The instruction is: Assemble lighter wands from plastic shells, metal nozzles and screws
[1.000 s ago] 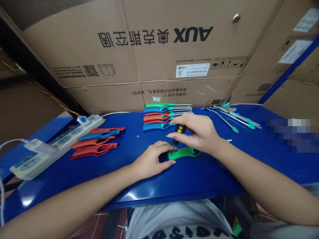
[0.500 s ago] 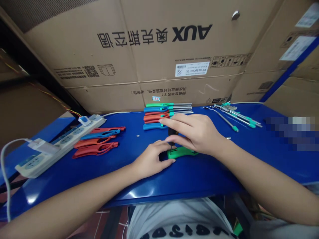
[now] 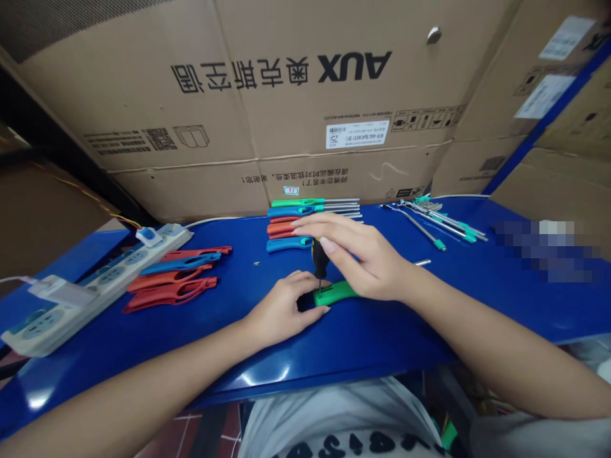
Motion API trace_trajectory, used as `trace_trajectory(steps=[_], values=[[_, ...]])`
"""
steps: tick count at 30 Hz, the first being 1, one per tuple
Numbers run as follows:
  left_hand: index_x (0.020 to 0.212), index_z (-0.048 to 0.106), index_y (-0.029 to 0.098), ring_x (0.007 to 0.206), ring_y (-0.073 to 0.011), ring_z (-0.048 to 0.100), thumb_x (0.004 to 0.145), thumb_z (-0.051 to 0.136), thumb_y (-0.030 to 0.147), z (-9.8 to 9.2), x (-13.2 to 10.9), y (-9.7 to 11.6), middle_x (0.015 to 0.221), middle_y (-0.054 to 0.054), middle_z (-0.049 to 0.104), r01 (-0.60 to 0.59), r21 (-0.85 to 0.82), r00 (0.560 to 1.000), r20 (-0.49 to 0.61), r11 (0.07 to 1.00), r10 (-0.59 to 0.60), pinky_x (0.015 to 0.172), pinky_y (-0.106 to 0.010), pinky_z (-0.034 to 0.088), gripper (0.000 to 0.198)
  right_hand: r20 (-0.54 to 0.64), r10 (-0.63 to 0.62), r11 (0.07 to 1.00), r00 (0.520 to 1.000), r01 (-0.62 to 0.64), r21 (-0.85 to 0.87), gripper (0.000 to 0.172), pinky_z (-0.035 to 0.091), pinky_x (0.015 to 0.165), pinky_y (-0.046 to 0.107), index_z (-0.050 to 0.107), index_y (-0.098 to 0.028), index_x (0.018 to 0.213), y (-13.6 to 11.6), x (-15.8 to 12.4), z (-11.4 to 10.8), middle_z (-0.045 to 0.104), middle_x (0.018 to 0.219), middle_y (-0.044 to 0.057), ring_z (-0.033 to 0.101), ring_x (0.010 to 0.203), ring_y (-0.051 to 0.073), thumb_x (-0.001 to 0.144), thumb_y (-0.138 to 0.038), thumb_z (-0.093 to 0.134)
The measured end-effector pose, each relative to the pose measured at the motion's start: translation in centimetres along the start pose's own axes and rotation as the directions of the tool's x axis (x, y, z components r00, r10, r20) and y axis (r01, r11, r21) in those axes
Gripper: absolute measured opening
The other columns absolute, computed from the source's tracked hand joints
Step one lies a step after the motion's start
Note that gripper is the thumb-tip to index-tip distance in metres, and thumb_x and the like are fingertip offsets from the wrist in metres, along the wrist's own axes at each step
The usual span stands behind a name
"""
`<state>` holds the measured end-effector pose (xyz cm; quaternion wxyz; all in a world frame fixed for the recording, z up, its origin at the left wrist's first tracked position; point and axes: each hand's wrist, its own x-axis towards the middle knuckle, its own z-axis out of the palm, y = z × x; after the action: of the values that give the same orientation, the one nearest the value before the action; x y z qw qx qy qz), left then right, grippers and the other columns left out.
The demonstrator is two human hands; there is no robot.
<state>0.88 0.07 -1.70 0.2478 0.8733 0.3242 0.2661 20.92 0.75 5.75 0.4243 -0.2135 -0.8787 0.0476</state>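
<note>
Two hands are at work on a green handle (image 3: 340, 292) that lies on the blue table (image 3: 477, 305), its right end hidden behind the right hand (image 3: 365, 254). The left hand (image 3: 286, 308) has thumb and forefinger spread to either side of the handle's left end, apparently bracing it. The right hand holds a screwdriver (image 3: 319, 261) between thumb and outstretched fingers, its shaft nearly upright on that end of the handle.

For clean driving, the shaft should stand square to the plastic, with weight straight down and short, even turns; tilting would invite the tip to jump out, and the left fingers sit close enough to be caught. Easing off as resistance builds should spare the plastic. Whether a screw sits under the tip is hidden.

Behind, the cardboard (image 3: 267, 127) is printed upside down: "AUX" with 奥克斯空调 beside it, and below, a line thanking the handlers and asking for gentle moving. A white label (image 3: 358, 135) shows "25" and what looks like a model number starting "KFR-46". A small blue-edged tag (image 3: 291, 191) carries red figures, perhaps "32". Black lettering on the grey shirt (image 3: 286, 413) is only partly in view.
</note>
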Motion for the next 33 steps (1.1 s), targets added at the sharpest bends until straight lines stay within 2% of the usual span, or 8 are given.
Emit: trace_trajectory(steps=[3, 7, 10, 13, 17, 25, 29, 33], values=[[0.118, 0.071, 0.019, 0.100, -0.0236, 0.067, 0.086, 0.074, 0.025, -0.1, 0.0, 0.1, 0.104, -0.006, 0.073, 0.006, 0.000, 1.000, -0.004, 1.000, -0.006, 0.093, -0.038, 0.054, 0.033, -0.016, 0.041, 0.982, 0.999, -0.037, 0.185, 0.024, 0.055, 0.085, 0.025, 0.067, -0.018, 0.117, 0.2, 0.1, 0.0, 0.075, 0.104, 0.005, 0.070, 0.093, 0.013, 0.102, -0.024, 0.049], [0.108, 0.073, 0.019, 0.107, -0.0256, 0.067, 0.085, 0.074, 0.026, 0.2, -0.1, -0.1, 0.110, -0.007, 0.074, 0.004, -0.017, 1.000, -0.018, 1.000, -0.004, 0.097, -0.040, 0.054, 0.024, -0.131, 0.026, 1.000, 0.991, -0.028, -0.014, 0.025, 0.051, 0.068, 0.024, 0.070, -0.018, 0.092, 0.1, -0.2, 0.5, 0.074, 0.084, 0.003, 0.065, 0.071, 0.012, 0.089, -0.042, 0.071], [0.108, 0.073, 0.020, 0.106, -0.0254, 0.068, 0.086, 0.072, 0.024, 0.2, 0.0, -0.1, 0.110, -0.007, 0.075, 0.004, -0.019, 1.000, -0.012, 1.000, -0.004, 0.095, -0.039, 0.054, 0.023, -0.104, 0.011, 0.995, 0.994, -0.021, -0.096, 0.024, 0.053, 0.078, 0.026, 0.070, -0.016, 0.100, -0.4, -0.4, 0.6, 0.076, 0.100, 0.008, 0.070, 0.090, 0.017, 0.098, -0.036, 0.057], [0.105, 0.074, 0.020, 0.104, -0.0250, 0.069, 0.086, 0.072, 0.025, 0.1, 0.0, -0.1, 0.109, -0.007, 0.074, 0.003, -0.002, 1.000, -0.021, 1.000, -0.003, 0.093, -0.039, 0.055, 0.021, 0.016, 0.079, 0.985, 0.997, -0.080, 0.151, 0.031, 0.053, 0.091, 0.027, 0.065, -0.015, 0.123, -1.0, -0.2, 0.4, 0.073, 0.118, 0.009, 0.068, 0.109, 0.015, 0.102, -0.022, 0.042], [0.106, 0.072, 0.019, 0.103, -0.0256, 0.070, 0.086, 0.070, 0.023, 0.3, -0.1, 0.0, 0.110, -0.007, 0.074, 0.005, -0.024, 0.999, -0.037, 1.000, -0.006, 0.091, -0.039, 0.057, 0.021, 0.008, 0.097, 0.933, 0.995, -0.093, 0.348, 0.022, 0.055, 0.080, 0.021, 0.068, -0.017, 0.114, -1.5, 0.2, 1.1, 0.075, 0.111, 0.004, 0.069, 0.088, 0.010, 0.100, -0.024, 0.052], [0.110, 0.070, 0.017, 0.108, -0.0289, 0.069, 0.087, 0.067, 0.023, 0.7, -0.2, 0.1, 0.110, -0.008, 0.075, 0.035, -0.019, 0.999, -0.025, 0.999, -0.036, 0.090, -0.042, 0.058, 0.023, -0.119, 0.019, 0.998, 0.993, -0.027, -0.064, 0.031, 0.052, 0.072, 0.026, 0.073, -0.018, 0.102, -1.1, -0.3, 2.5, 0.072, 0.103, 0.008, 0.068, 0.087, 0.015, 0.095, -0.047, 0.062], [0.107, 0.073, 0.019, 0.105, -0.0256, 0.069, 0.087, 0.069, 0.022, 0.4, 0.0, 0.2, 0.110, -0.007, 0.074, -0.006, -0.009, 1.000, -0.016, 1.000, 0.005, 0.095, -0.041, 0.055, 0.020, -0.058, 0.042, 0.994, 0.997, -0.036, 0.104, 0.031, 0.052, 0.090, 0.028, 0.064, -0.017, 0.124, -0.4, -0.2, 1.4, 0.069, 0.118, 0.009, 0.064, 0.112, 0.016, 0.105, -0.027, 0.041], [0.102, 0.073, 0.019, 0.098, -0.0246, 0.069, 0.085, 0.070, 0.022, 0.4, -0.1, 0.7, 0.104, -0.006, 0.074, 0.037, 0.025, 0.999, 0.002, 0.999, -0.037, 0.091, -0.039, 0.056, 0.018, 0.002, 0.073, 0.975, 0.997, -0.072, 0.209, 0.020, 0.052, 0.085, 0.025, 0.065, -0.018, 0.114, -0.4, 0.0, 0.9, 0.072, 0.101, 0.004, 0.066, 0.093, 0.012, 0.101, -0.024, 0.051]])
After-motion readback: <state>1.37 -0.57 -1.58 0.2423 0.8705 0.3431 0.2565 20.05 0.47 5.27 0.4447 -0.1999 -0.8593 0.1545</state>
